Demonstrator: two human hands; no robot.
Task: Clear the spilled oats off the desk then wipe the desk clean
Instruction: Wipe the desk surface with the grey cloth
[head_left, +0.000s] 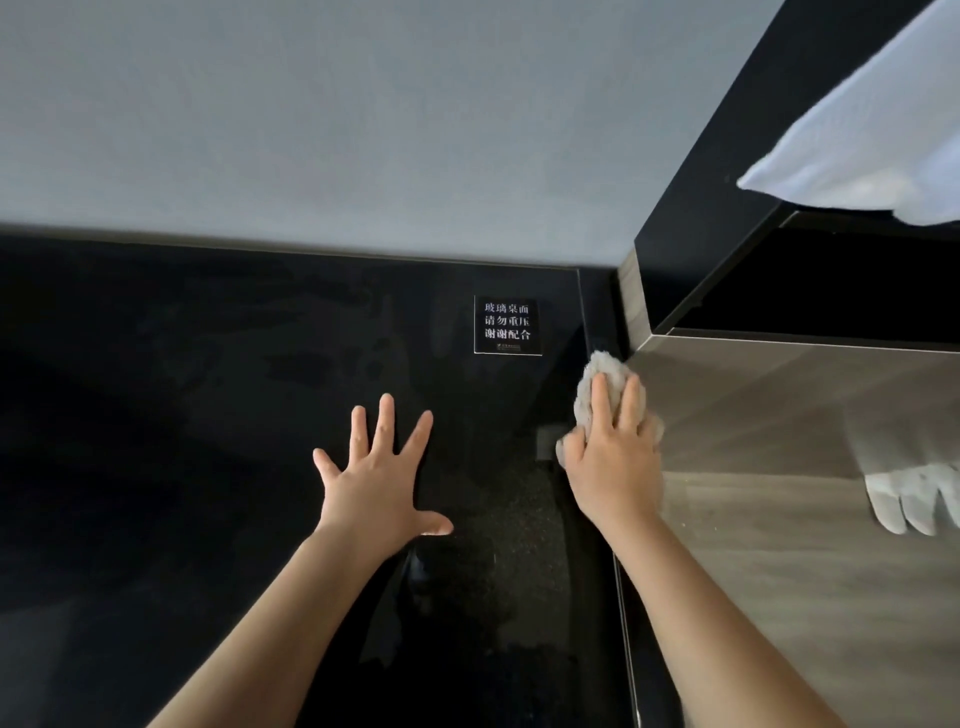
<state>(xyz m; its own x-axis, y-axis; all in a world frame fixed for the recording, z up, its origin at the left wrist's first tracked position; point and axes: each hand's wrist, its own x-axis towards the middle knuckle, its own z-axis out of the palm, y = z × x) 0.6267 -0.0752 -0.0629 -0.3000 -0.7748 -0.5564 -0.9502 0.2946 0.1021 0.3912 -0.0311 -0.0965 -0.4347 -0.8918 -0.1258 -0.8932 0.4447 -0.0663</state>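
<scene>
The wiping step is in hand. No whole oats show anywhere on the dark glass table (182, 415), so the clearing part looks done. The right hand (610, 462) lies on a bunched beige cloth (605, 366), its fingers nearly straight over the top and pressing down rather than curling round it. The thumb is hidden, so I cannot tell whether it pinches the underside. The cloth pokes out ahead of the fingertips and at both sides of the palm, and it sits on the table's outer strip, right against the wood-grain panel (779, 395) on the far side of that hand.

The left hand (376, 486) is spread wide and flat on the glass, holding nothing — it looks like a brace. A small printed sign (508, 325) lies on the glass ahead of the two hands, nearer the right one.

Between the hands, just inward of the right wrist, there is a faint speckled patch (498, 519). It may be oat dust or only a reflection — too fine to say. Smears also show on the glass ahead of the left hand.

The next move probably calls for drawing the cloth back along the panel's edge, then sweeping it inward across that patch. The left hand would have to lift clear of the path.
</scene>
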